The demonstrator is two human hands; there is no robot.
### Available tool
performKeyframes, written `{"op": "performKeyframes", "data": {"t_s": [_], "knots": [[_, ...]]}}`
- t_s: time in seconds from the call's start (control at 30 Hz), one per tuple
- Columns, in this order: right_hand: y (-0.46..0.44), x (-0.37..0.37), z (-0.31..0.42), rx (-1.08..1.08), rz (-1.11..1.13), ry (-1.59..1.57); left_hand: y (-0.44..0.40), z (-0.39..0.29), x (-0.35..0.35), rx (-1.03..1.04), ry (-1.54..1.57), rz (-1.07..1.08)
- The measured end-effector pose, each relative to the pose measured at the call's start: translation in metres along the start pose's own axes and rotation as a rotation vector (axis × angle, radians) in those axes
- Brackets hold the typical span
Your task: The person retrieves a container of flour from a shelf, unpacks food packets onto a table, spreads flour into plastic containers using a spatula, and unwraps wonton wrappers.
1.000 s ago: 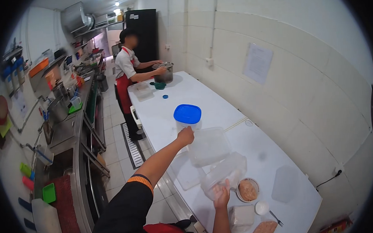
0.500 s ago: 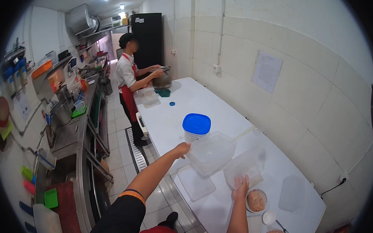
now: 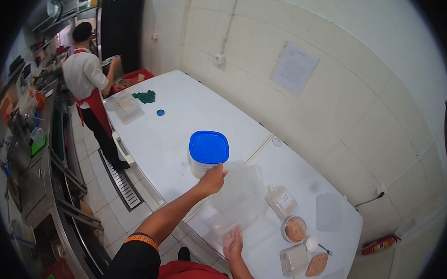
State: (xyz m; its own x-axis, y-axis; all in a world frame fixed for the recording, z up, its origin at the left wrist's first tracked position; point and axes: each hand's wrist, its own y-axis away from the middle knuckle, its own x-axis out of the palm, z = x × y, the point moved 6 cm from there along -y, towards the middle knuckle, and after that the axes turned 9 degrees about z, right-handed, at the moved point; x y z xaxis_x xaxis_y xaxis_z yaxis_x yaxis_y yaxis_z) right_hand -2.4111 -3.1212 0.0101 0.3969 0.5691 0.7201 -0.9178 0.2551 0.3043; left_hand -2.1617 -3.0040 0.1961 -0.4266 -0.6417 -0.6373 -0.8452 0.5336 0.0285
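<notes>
The clear box [image 3: 241, 189] is held between the hands over the counter [image 3: 197, 103], on the near side of the blue-lidded tub [image 3: 209, 149]. Its far left rim appears to be pinched by the left hand [image 3: 213, 180], whose fingers are curled in. The right hand [image 3: 233, 243] is laid open at the near end, palm turned up, fingers loosely spread against the plastic.

For a steady hold, the rim is best gripped firmly while the weight is shared by the open palm, since thin, slick plastic could flex or slide if pinched at one corner alone. The box should be kept level and swung neither into the tub nor towards the labelled bag [image 3: 282, 201] and the meat bowl [image 3: 293, 229] on the right. Room should also be left around the small white cup [image 3: 312, 243] and the fork [image 3: 325, 249], which could easily be knocked.

Whether one clear box or two overlapping pieces are being held cannot be told, as the edges are lost in see-through plastic and blur. The left fingertips are hidden, and the right ones are partly veiled. The foot of the tub is covered by the left hand and the box. The label on the bag is too small to be read, and the co-worker [image 3: 83, 71] at the far left is seen only from behind.
</notes>
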Motion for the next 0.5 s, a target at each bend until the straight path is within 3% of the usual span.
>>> {"op": "performKeyframes", "data": {"t_s": [0.1,0.2,0.33,0.43,0.5], "knots": [[-0.036,-0.012,0.018,-0.178,-0.058,-0.048,-0.014,0.002,-0.008,0.113,0.040,-0.093],[-0.065,-0.026,0.050,-0.238,-0.131,0.004,-0.027,0.011,-0.021,0.057,0.139,-0.105],[-0.100,-0.040,0.100,-0.333,-0.010,0.095,0.009,0.007,-0.044,-0.019,0.734,0.027],[-0.125,-0.077,0.116,-0.282,0.046,0.237,0.065,0.023,-0.070,-0.038,1.197,0.092],[-0.144,-0.120,0.112,-0.287,0.217,0.349,0.120,0.056,-0.076,-0.005,1.387,0.130]]}}
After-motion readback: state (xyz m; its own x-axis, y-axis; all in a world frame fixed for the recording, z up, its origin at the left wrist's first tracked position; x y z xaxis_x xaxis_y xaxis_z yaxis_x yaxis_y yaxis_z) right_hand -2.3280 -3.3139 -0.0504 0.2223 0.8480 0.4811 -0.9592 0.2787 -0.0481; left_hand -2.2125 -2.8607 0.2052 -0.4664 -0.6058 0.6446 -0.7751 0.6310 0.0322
